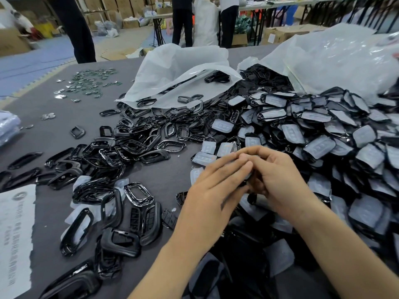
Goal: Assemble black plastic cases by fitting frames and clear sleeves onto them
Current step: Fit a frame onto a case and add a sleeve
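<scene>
Step in hand: seating a frame or a clear sleeve on one black case (248, 180). I judge this from the grip, since the hands cover almost all of the part.

1. Location. The case sits between my two hands, above the grey table (64, 117) and just in front of the heap of sleeved cases (313, 134). Only a dark sliver shows below the fingertips.
2. Grip. My right hand (276, 175) curls its fingers over the top of the case and grips it. My left hand (216, 190) lays nearly straight fingers across it. Its thumb is hidden, so I cannot tell whether that hand pinches or merely presses.
3. Orientation. The long axis cannot be read directly. Judged from how the hands meet, it runs from palm to palm, crosswise to my view. Which end points where is hidden.
4. Method. I would align one end first, then press along the long axis so the edge seats progressively. Pressure should stay even, because a twisted part would likely spring off or crease the sleeve.
5. Supply. Loose frames (138, 143) lie near my left hand.
</scene>
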Tool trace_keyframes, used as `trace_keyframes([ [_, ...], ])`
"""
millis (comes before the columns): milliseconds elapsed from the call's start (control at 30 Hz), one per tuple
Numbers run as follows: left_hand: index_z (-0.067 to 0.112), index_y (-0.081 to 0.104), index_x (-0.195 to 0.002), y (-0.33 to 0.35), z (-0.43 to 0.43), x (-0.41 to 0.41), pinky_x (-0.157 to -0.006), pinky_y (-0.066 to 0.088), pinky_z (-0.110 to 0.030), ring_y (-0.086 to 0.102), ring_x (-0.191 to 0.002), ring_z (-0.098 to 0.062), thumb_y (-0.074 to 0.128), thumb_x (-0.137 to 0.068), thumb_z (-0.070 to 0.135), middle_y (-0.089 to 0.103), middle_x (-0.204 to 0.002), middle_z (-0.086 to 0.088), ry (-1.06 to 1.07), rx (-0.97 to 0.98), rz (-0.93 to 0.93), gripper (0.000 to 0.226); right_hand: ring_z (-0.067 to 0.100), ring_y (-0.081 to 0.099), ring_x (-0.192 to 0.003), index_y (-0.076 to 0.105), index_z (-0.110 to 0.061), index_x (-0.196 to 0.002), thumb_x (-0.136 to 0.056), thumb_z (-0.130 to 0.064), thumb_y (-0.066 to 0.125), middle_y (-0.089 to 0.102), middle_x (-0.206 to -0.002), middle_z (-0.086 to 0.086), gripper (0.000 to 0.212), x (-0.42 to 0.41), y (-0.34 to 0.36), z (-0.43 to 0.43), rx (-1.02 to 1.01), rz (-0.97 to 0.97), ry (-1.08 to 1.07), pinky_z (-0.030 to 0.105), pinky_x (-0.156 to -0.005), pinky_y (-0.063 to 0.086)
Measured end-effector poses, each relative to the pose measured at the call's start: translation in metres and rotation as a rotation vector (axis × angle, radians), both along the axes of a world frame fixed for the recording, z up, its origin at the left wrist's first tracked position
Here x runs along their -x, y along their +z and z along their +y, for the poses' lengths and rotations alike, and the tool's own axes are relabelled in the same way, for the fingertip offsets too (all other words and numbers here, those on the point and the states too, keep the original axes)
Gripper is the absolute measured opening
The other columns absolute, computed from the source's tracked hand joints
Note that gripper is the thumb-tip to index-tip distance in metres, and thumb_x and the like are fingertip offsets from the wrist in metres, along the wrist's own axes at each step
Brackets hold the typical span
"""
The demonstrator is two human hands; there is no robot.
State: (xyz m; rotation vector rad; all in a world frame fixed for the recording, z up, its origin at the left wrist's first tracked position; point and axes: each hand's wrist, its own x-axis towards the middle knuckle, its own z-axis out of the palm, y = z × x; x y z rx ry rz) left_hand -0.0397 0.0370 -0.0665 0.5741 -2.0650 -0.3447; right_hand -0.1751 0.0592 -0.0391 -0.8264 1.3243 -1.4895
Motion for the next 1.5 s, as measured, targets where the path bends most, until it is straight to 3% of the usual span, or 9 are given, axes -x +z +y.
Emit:
trace_keyframes([
  [133, 0.012, 0.072, -0.111, 0.001, 0.001, -0.001, -0.093, 0.045, -0.011, 0.062, -0.103, 0.001, 0.067, -0.087, 0.010, 0.067, -0.111, 0.009, -0.010, -0.030, 0.066, 0.025, 0.005, 0.030, -0.032, 0.066, -0.009, -0.076, -0.090, -0.020, 0.059, 0.041, -0.046, 0.000, 0.019, 0.004, 0.002, 0.000, -0.060, -0.056, 0.074, 0.014, -0.036, 0.022],
  [233, 0.038, 0.075, -0.097, 0.008, 0.002, -0.002, -0.053, 0.037, -0.005, 0.049, -0.052, 0.006, 0.066, -0.088, 0.013, 0.064, -0.064, 0.016, 0.066, -0.514, 0.309, 0.029, 0.009, 0.036, -0.040, 0.071, -0.020, -0.071, -0.073, -0.045, 0.064, 0.047, -0.049, 0.001, 0.026, 0.005, 0.007, 0.001, -0.045, -0.073, 0.152, 0.015, -0.038, 0.027],
  [400, 0.013, 0.079, -0.082, 0.014, -0.007, -0.004, -0.073, 0.056, -0.020, 0.073, -0.081, -0.013, 0.061, -0.075, 0.018, 0.076, -0.090, -0.007, -0.273, -1.328, 0.824, 0.020, 0.010, 0.037, -0.051, 0.072, -0.020, -0.069, -0.068, -0.030, 0.067, 0.046, -0.057, -0.001, 0.011, 0.003, 0.001, 0.000, 0.056, 0.036, 0.101, 0.019, -0.046, 0.032],
  [533, 0.001, 0.071, -0.098, 0.013, -0.009, -0.005, -0.074, 0.059, -0.028, 0.073, -0.087, -0.021, 0.061, -0.075, 0.018, 0.073, -0.099, -0.017, -0.415, -1.600, 0.937, 0.030, 0.007, 0.053, -0.059, 0.071, -0.010, -0.073, -0.068, -0.020, 0.066, 0.064, -0.066, 0.000, 0.012, 0.004, 0.000, -0.002, 0.065, -0.169, 0.104, 0.016, -0.054, 0.047],
  [867, 0.007, 0.079, -0.082, 0.016, -0.005, 0.000, -0.085, 0.055, -0.024, 0.073, -0.084, -0.015, 0.057, -0.077, 0.021, 0.075, -0.093, -0.011, -0.395, -1.595, 0.941, 0.027, 0.004, 0.048, -0.048, 0.074, -0.009, -0.060, -0.067, -0.015, 0.068, 0.062, -0.061, -0.001, 0.012, 0.008, 0.005, -0.004, 0.018, -0.326, 0.131, 0.013, -0.043, 0.039],
  [1000, 0.000, 0.073, -0.096, 0.018, -0.007, -0.001, -0.079, 0.058, -0.025, 0.073, -0.086, -0.018, 0.056, -0.077, 0.019, 0.074, -0.099, -0.015, -0.381, -1.592, 0.943, 0.032, 0.005, 0.047, -0.047, 0.074, -0.007, -0.062, -0.067, -0.014, 0.069, 0.063, -0.065, 0.001, 0.010, 0.006, 0.004, -0.004, -0.039, -0.483, 0.156, 0.013, -0.040, 0.038],
  [1200, 0.006, 0.079, -0.086, 0.023, -0.005, -0.001, -0.075, 0.058, -0.023, 0.072, -0.092, -0.020, 0.053, -0.078, 0.014, 0.073, -0.103, -0.016, -0.382, -1.504, 0.890, 0.028, 0.005, 0.047, -0.046, 0.073, -0.007, -0.064, -0.063, -0.015, 0.074, 0.062, -0.066, 0.003, 0.009, 0.009, 0.004, -0.005, -0.069, -0.581, 0.201, 0.013, -0.038, 0.038],
  [1333, 0.007, 0.079, -0.088, 0.021, -0.004, -0.004, -0.075, 0.058, -0.023, 0.072, -0.094, -0.023, 0.055, -0.074, 0.007, 0.072, -0.105, -0.017, -0.310, -1.434, 0.838, 0.027, 0.005, 0.047, -0.046, 0.066, -0.006, -0.074, -0.059, -0.016, 0.076, 0.058, -0.065, 0.004, 0.022, 0.015, 0.007, -0.003, -0.118, -0.616, 0.233, 0.010, -0.043, 0.041],
  [1500, 0.014, 0.080, -0.072, 0.023, -0.004, -0.001, -0.054, 0.057, -0.022, 0.074, -0.070, -0.017, 0.054, -0.071, 0.009, 0.076, -0.085, -0.011, -0.124, -1.345, 0.868, 0.026, 0.004, 0.046, -0.053, 0.056, -0.009, -0.075, -0.068, -0.018, 0.072, 0.052, -0.060, -0.002, 0.019, 0.018, 0.012, 0.002, -0.050, -0.503, 0.339, 0.013, -0.055, 0.044],
])
